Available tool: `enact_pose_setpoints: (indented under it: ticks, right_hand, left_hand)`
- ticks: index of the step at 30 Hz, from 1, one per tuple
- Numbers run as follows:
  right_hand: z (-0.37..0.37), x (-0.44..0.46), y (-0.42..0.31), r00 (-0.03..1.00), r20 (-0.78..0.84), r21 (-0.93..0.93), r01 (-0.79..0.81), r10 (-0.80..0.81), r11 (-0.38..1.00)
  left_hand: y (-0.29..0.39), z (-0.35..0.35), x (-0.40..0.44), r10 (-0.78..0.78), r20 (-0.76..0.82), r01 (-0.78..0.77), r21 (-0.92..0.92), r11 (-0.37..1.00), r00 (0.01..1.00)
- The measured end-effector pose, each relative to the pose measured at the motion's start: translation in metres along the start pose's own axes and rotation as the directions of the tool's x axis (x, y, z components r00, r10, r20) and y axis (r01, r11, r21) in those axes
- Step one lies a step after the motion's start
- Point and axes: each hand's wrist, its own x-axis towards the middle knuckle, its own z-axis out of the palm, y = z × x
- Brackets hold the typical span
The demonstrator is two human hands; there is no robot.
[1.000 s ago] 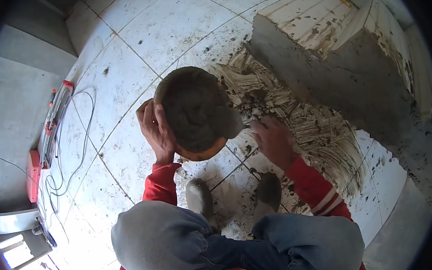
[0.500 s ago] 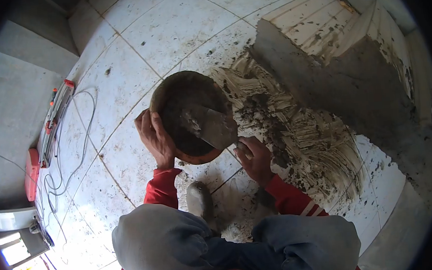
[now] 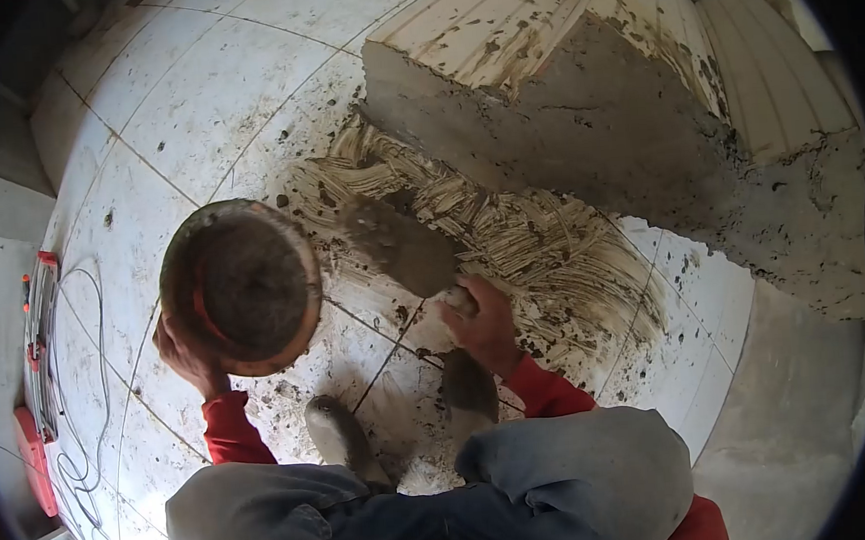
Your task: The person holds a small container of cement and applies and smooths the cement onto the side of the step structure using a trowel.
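A round bowl [image 3: 300,314] with dark wet mortar [image 3: 251,288] inside is tilted slightly above the tiled floor. My left hand [image 3: 190,355] grips its lower left rim, fingers partly hidden behind it. In my right hand [image 3: 481,325] is the handle of a trowel [image 3: 417,261], its fingers wrapped round it. Mortar covers the trowel's blade, which points up and left, away from the bowl. Beneath and beyond the blade, smeared mortar [image 3: 542,252] with dark crumbs lies on the floor.
Tiled steps [image 3: 476,26] with a rough grey mortar face [image 3: 582,119] rise at the upper right. My boots [image 3: 339,432] stand on the white tiles [image 3: 230,94]. At the far left lie a red and silver tool [image 3: 39,348] and a cable [image 3: 100,323].
The view has shifted right. The bowl and my left hand have moved left and down in view. The trowel has come out of the bowl, and the two are now apart.
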Motion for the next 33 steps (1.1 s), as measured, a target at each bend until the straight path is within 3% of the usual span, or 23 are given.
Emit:
enact_pose_setpoints:
  ticks: [2, 4, 5, 7, 9, 11, 13, 15, 18, 20, 22, 24, 25, 27, 30, 33]
  right_hand:
    - [-0.02, -0.007, 0.019, 1.0, -0.024, -0.037, 0.007, -0.008, 0.999]
    - [-0.041, -0.013, 0.033, 0.999, -0.044, -0.074, 0.014, -0.017, 0.997]
    - [-0.051, -0.015, 0.038, 0.999, -0.034, -0.117, -0.018, 0.014, 0.993]
    - [-0.074, -0.016, 0.048, 0.999, -0.019, -0.165, -0.052, 0.05, 0.985]
    - [-0.099, -0.003, 0.059, 0.958, 0.137, -0.3, -0.203, 0.253, 0.932]
    - [-0.123, 0.021, 0.108, 0.95, 0.216, -0.244, -0.17, 0.224, 0.955]
    - [-0.154, 0.059, 0.132, 0.966, 0.236, -0.318, -0.029, 0.109, 0.948]
    - [-0.192, 0.09, 0.12, 0.861, 0.245, -0.105, -0.433, 0.445, 0.895]
    - [-0.213, 0.102, 0.078, 0.839, 0.238, -0.161, -0.463, 0.489, 0.872]
    - [-0.222, 0.098, 0.064, 0.858, 0.226, -0.166, -0.433, 0.461, 0.886]
    - [-0.227, 0.089, 0.048, 0.875, 0.221, -0.172, -0.399, 0.431, 0.9]
    - [-0.224, 0.075, 0.032, 0.958, 0.111, -0.176, -0.244, 0.266, 0.954]
    - [-0.218, 0.068, 0.038, 0.957, 0.115, -0.177, -0.244, 0.267, 0.953]
    - [-0.202, 0.054, 0.059, 0.996, 0.059, -0.242, -0.047, 0.062, 0.969]
    - [-0.153, 0.042, 0.096, 0.982, 0.054, -0.381, -0.147, 0.181, 0.913]
    - [-0.101, 0.041, 0.148, 0.991, 0.053, -0.383, -0.091, 0.12, 0.919]
  left_hand:
    - [-0.046, -0.008, -0.002, 0.008, 0.004, -0.008, 0.025, 1.0, 1.0]
    - [-0.072, -0.014, -0.009, -0.17, 0.041, 0.174, -0.14, 0.975, 0.985]
    - [-0.076, -0.011, -0.011, -0.172, 0.045, 0.177, -0.138, 0.974, 0.984]
    - [-0.069, -0.006, -0.013, -0.276, -0.009, 0.26, -0.309, 0.915, 0.961]
    - [-0.067, -0.009, -0.007, -0.266, 0.021, 0.261, -0.29, 0.921, 0.964]
    - [-0.061, -0.009, -0.005, -0.256, 0.052, 0.261, -0.267, 0.928, 0.965]
    - [-0.052, -0.006, -0.008, -0.341, -0.002, 0.32, -0.341, 0.884, 0.94]
    - [-0.058, -0.007, -0.012, -0.346, -0.012, 0.323, -0.332, 0.886, 0.938]
    - [-0.052, -0.008, -0.015, -0.353, -0.024, 0.322, -0.355, 0.878, 0.935]
    - [-0.047, -0.007, -0.015, -0.36, -0.022, 0.324, -0.386, 0.863, 0.933]
    - [-0.048, -0.009, -0.015, -0.262, -0.025, 0.243, -0.302, 0.922, 0.965]
    - [-0.047, -0.009, -0.016, -0.286, -0.025, 0.265, -0.305, 0.915, 0.958]
    - [-0.048, -0.009, -0.016, -0.298, -0.021, 0.277, -0.312, 0.909, 0.954]
    - [-0.058, -0.011, -0.014, -0.279, -0.015, 0.263, -0.297, 0.918, 0.96]
    - [-0.057, -0.008, -0.016, -0.254, -0.015, 0.24, -0.285, 0.928, 0.967]
    - [-0.061, -0.01, -0.016, -0.214, -0.027, 0.198, -0.284, 0.938, 0.976]
